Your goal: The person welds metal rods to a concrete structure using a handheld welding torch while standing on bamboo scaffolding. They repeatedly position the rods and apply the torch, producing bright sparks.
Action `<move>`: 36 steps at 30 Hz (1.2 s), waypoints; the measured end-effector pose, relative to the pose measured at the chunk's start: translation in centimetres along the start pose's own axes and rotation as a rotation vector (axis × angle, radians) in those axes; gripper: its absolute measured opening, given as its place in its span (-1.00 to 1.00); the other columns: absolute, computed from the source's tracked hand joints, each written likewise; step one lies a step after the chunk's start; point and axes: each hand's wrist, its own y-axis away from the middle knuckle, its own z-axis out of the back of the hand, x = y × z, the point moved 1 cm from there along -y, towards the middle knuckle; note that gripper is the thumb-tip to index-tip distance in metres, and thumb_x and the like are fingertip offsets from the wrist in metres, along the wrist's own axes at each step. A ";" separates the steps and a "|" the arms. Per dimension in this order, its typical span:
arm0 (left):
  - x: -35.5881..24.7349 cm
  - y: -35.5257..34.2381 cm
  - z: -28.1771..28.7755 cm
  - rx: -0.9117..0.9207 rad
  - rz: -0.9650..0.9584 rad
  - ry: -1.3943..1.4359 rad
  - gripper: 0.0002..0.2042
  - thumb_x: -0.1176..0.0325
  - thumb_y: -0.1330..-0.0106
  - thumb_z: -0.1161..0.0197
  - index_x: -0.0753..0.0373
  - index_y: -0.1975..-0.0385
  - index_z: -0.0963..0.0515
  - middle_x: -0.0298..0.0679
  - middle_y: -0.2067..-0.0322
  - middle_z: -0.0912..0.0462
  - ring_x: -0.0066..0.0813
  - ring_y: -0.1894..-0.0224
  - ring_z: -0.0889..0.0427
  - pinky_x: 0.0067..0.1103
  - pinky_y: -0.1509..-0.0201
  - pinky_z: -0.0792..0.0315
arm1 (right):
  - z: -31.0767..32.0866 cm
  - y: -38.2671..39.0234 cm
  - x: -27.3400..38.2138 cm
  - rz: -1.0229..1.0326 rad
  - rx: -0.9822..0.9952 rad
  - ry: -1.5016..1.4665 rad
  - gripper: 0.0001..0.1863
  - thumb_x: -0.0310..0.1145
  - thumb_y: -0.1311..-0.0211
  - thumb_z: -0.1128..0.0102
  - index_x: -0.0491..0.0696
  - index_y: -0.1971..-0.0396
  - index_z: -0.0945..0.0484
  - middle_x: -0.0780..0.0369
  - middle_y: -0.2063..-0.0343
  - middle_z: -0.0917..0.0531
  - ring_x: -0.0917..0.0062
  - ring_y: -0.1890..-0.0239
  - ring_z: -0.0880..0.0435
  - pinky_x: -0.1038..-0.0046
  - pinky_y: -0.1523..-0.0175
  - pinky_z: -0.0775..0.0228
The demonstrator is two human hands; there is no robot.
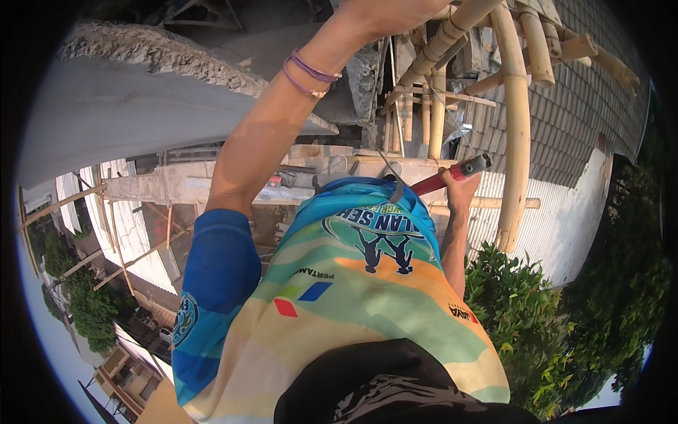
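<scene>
My left arm reaches up and forward. My left hand (397, 14) is cut off by the top edge, beside a thick bamboo pole (452, 34); its fingers are out of sight, so its grip cannot be told. Lower, at the right of my body, my right hand (462, 189) is closed around a red bar-shaped tool (429, 185). The tool's dark end, with a round mark or hole, sticks out past my fingers, and its other end goes behind my shirt. Its exact kind is unclear.
Below me runs a plank walkway (155, 181) with a small red item (274, 181) on it. An upright bamboo pole (514, 120) stands close on the right. Broken concrete (162, 60) juts out at left; a tiled roof (565, 113) and a leafy tree (515, 297) are at right.
</scene>
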 end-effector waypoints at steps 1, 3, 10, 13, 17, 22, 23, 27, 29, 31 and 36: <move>-0.1 0.1 -0.1 0.000 0.019 0.005 -0.43 0.18 -0.37 -0.37 0.57 -0.09 -0.35 0.03 0.09 -0.60 -0.34 0.08 -0.67 -0.50 0.07 -0.61 | 0.1 -0.1 -0.2 0.009 0.001 -0.016 -0.41 -0.41 0.22 -0.56 -0.16 0.17 -0.39 0.22 0.41 -0.56 0.50 0.37 -0.57 0.43 0.18 -0.47; -0.6 0.2 0.0 -0.025 0.024 -0.233 -0.41 0.18 -0.35 -0.38 0.58 -0.12 -0.35 0.09 0.04 -0.59 -0.29 0.04 -0.67 -0.46 0.03 -0.61 | 0.2 -0.2 -0.7 -0.001 -0.002 0.018 -0.41 -0.41 0.22 -0.56 -0.15 0.16 -0.39 0.22 0.41 -0.57 0.49 0.37 -0.58 0.42 0.18 -0.47; -2.0 0.2 1.9 -0.121 -0.143 -0.186 -0.34 0.19 -0.33 -0.40 0.50 -0.28 -0.30 0.02 -0.05 -0.58 -0.34 -0.08 -0.61 -0.48 -0.19 -0.49 | -0.9 -0.6 0.6 0.056 0.017 0.122 -0.37 -0.37 0.24 -0.56 -0.15 0.13 -0.38 0.21 0.42 -0.59 0.44 0.35 -0.60 0.35 0.14 -0.49; -1.9 -1.2 2.6 -0.107 -0.225 -0.051 -0.34 0.22 -0.34 -0.40 0.48 -0.30 -0.30 -0.06 -0.02 -0.61 -0.40 -0.08 -0.59 -0.49 -0.23 -0.43 | -1.9 -0.8 2.0 0.069 0.063 0.109 -0.35 -0.39 0.24 -0.53 -0.15 0.10 -0.36 0.19 0.40 -0.59 0.42 0.33 -0.60 0.33 0.12 -0.49; -1.4 -3.0 1.9 -0.052 -0.270 -0.043 -0.45 0.28 -0.34 -0.40 0.45 -0.21 -0.37 -0.19 0.21 -0.69 -0.52 0.13 -0.64 -0.58 0.02 -0.52 | -4.0 -1.2 2.9 0.096 0.069 0.110 -0.36 -0.42 0.22 -0.48 -0.17 0.08 -0.34 0.15 0.31 -0.57 0.39 0.27 -0.58 0.35 0.09 -0.46; -1.1 -3.5 0.4 -0.102 -0.305 0.010 -0.62 0.33 -0.32 -0.38 0.39 -0.02 -0.48 -0.29 0.42 -0.70 -0.65 0.42 -0.63 -0.68 0.34 -0.51 | -6.5 -1.6 2.3 0.026 0.109 0.109 -0.32 -0.39 0.23 -0.49 -0.20 0.04 -0.34 0.12 0.30 -0.58 0.38 0.25 -0.60 0.36 0.06 -0.48; -1.1 -3.5 0.2 -0.114 -0.312 0.010 -0.64 0.33 -0.32 -0.38 0.39 0.00 -0.49 -0.28 0.42 -0.70 -0.64 0.42 -0.63 -0.68 0.34 -0.51 | -6.7 -1.6 2.1 0.027 0.115 0.111 -0.31 -0.38 0.23 -0.49 -0.20 0.03 -0.34 0.11 0.29 -0.59 0.37 0.24 -0.61 0.35 0.05 -0.48; -1.1 -3.7 -0.3 -0.129 -0.321 -0.005 -0.68 0.36 -0.31 -0.37 0.38 0.04 -0.50 -0.26 0.42 -0.71 -0.63 0.43 -0.64 -0.67 0.33 -0.52 | -7.6 -1.6 1.5 0.102 0.114 0.164 -0.27 -0.36 0.25 -0.49 -0.20 0.00 -0.34 0.07 0.26 -0.62 0.34 0.21 -0.64 0.31 0.03 -0.49; -1.1 -3.8 -0.4 -0.125 -0.324 -0.015 -0.69 0.37 -0.30 -0.37 0.38 0.05 -0.50 -0.26 0.44 -0.70 -0.63 0.43 -0.64 -0.66 0.33 -0.52 | -7.7 -1.8 1.3 0.094 0.113 0.190 -0.26 -0.35 0.25 -0.50 -0.20 -0.01 -0.34 0.07 0.25 -0.62 0.32 0.21 -0.64 0.30 0.03 -0.50; -1.0 -3.9 -0.6 -0.128 -0.329 -0.021 -0.70 0.38 -0.30 -0.36 0.37 0.06 -0.50 -0.27 0.45 -0.70 -0.62 0.43 -0.64 -0.66 0.33 -0.52 | -7.7 -1.8 1.2 0.108 0.117 0.184 -0.26 -0.35 0.25 -0.49 -0.21 -0.01 -0.34 0.06 0.25 -0.62 0.32 0.21 -0.64 0.31 0.03 -0.50; -0.9 -4.3 -1.0 -0.147 -0.316 -0.041 -0.71 0.41 -0.29 -0.36 0.37 0.07 -0.49 -0.27 0.47 -0.70 -0.62 0.44 -0.64 -0.66 0.34 -0.52 | -7.6 -1.8 1.3 0.106 0.147 0.115 -0.28 -0.36 0.24 -0.49 -0.21 -0.01 -0.35 0.05 0.25 -0.62 0.31 0.20 -0.65 0.32 0.02 -0.50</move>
